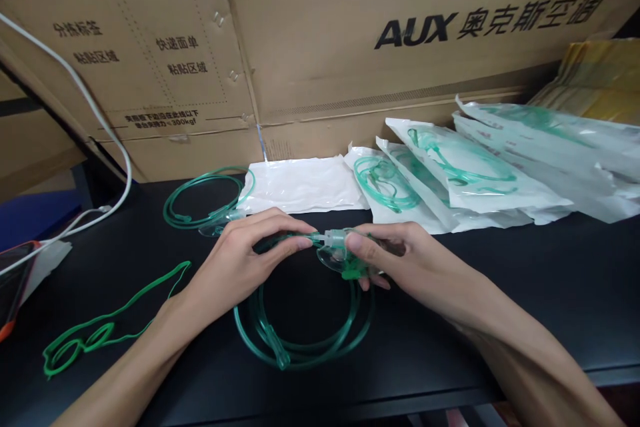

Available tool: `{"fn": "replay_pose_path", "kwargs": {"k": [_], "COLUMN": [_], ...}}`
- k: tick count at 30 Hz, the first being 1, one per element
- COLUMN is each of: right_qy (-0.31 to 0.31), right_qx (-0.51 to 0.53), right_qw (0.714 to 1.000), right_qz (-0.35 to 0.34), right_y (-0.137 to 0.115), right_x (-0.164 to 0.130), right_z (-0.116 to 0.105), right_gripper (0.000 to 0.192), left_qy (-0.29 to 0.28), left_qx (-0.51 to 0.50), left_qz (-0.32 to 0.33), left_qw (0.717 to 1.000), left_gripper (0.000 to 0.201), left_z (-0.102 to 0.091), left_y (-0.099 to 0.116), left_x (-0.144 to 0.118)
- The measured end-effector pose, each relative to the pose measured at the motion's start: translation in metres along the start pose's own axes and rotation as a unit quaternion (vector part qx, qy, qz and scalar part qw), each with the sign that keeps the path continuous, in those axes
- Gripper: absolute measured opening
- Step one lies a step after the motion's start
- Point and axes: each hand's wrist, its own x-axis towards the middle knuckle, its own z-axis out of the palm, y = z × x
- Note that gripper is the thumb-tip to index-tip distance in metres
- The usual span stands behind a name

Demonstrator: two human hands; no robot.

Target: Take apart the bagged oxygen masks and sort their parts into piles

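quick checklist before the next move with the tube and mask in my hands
1. Left hand grips the tube end: ok, its fingers pinch it near the connector.
2. Right hand holds the clear mask: ok, fingers wrapped around it.
3. Tube seated fully in the connector: cannot tell, the joint is partly covered.
4. Green tubing coil free of tangles: ok, it lies in a loose loop on the black table.
5. Green elastic strap within reach: ok, on the table beyond the left forearm.
6. Sealed packs clear of the hands: ok, stacked behind.
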Motion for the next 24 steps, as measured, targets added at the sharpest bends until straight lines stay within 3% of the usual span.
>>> {"fn": "replay_pose_path", "kwargs": {"k": [4,11,19,24], "right_qy": [0.021,0.072,-0.002,-0.014], "right_qx": [-0.04,-0.11,-0.074,-0.069], "right_qw": [0.999,0.991,0.997,0.997], "right_qz": [0.01,-0.039,-0.031,-0.022], "right_y": [0.002,0.003,0.005,0.009], "right_x": [0.002,0.001,0.002,0.001], "right_z": [0.004,0.009,0.008,0.012], "right_gripper": [0.03,0.025,0.026,0.029], "left_qy": [-0.012,-0.027,-0.015,0.01], "left_qx": [0.02,0.039,0.031,0.055], "left_qz": [0.02,0.035,0.079,0.09], "left_qw": [1.0,0.998,0.996,0.994], "left_gripper": [0.012,0.015,0.008,0.008], "left_z": [0.001,0.002,0.002,0.005], "left_y": [-0.001,-0.004,-0.004,-0.002], "left_x": [-0.003,-0.007,-0.007,-0.011]}}
